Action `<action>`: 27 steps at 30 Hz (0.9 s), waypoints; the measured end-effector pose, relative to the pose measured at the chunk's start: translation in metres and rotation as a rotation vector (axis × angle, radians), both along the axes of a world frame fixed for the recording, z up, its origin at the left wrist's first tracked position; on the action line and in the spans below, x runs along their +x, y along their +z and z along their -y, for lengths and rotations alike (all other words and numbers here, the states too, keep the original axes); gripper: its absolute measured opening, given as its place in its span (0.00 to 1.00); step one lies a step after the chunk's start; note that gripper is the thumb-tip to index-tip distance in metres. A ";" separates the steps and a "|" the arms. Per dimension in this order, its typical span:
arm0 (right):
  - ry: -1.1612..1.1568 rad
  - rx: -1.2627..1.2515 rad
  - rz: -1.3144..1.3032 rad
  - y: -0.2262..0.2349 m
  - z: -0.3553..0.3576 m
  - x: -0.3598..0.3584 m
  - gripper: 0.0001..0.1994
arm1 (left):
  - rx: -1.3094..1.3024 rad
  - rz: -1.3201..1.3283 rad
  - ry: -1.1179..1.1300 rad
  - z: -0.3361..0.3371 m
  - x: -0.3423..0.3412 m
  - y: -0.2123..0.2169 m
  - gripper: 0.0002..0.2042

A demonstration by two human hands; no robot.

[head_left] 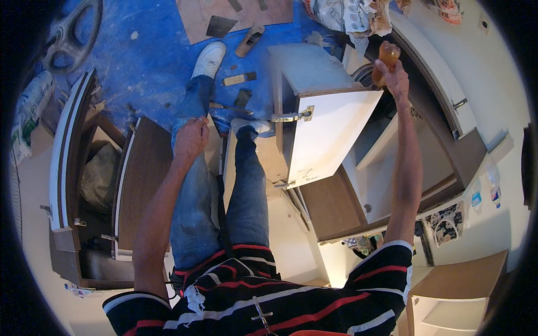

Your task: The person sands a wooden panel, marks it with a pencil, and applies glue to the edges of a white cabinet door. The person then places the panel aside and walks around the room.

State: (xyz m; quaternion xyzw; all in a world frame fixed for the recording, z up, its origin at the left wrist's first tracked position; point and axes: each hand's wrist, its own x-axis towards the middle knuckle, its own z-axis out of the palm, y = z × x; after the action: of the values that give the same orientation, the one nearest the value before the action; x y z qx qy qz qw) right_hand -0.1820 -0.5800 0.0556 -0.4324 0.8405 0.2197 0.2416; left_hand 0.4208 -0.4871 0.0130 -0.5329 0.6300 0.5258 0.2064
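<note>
My right hand [397, 81] reaches far to the right with its fingers round an amber bottle [388, 53]. The bottle is above the open cabinet [406, 159], near its far end. A white door [333, 134] with metal hinges [297, 116] stands swung out between my legs and that cabinet. My left hand [191, 139] is closed over my left knee; whether anything is inside its curled fingers is hidden. Just beyond it on the floor lies a slim tool [232, 108], perhaps a chisel or screwdriver.
Blue sheeting [151, 61] covers the floor. On it lie a block-shaped tool [250, 41], a flat scraper-like piece [239, 79], and a brown board [246, 19]. Left stands another cabinet with open doors [143, 179]. Crumpled bags [350, 14] sit far right, a grey curved frame [73, 36] far left.
</note>
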 end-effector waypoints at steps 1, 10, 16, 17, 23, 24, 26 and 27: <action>-0.022 0.028 -0.074 0.001 0.001 -0.003 0.38 | 0.002 -0.003 0.005 0.000 0.000 0.001 0.09; 0.037 -0.049 0.147 -0.020 -0.009 0.011 0.36 | -0.011 -0.025 0.013 0.004 0.001 0.000 0.08; -0.124 -0.014 -0.001 -0.005 -0.002 -0.025 0.37 | -0.039 -0.055 0.043 0.001 0.003 -0.002 0.09; -0.094 -0.025 0.046 -0.005 -0.004 -0.027 0.38 | -0.049 -0.073 0.060 0.002 0.002 -0.003 0.09; -0.052 0.037 -0.090 -0.011 -0.007 -0.035 0.38 | -0.016 -0.021 0.026 0.008 0.001 0.000 0.09; -0.031 0.046 -0.137 -0.010 -0.005 -0.037 0.38 | -0.023 -0.018 0.026 0.008 0.001 0.000 0.09; -0.030 0.028 -0.147 -0.008 -0.001 -0.039 0.38 | -0.033 -0.015 0.030 0.008 0.001 -0.001 0.09; -0.052 0.008 -0.114 -0.006 0.000 -0.038 0.39 | -0.034 -0.032 0.042 0.007 0.001 -0.001 0.09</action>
State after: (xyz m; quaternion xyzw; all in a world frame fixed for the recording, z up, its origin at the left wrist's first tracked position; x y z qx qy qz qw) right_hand -0.2203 -0.5797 0.0496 -0.3962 0.8630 0.2408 0.2008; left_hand 0.4219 -0.4941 0.0118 -0.5410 0.6308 0.5276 0.1760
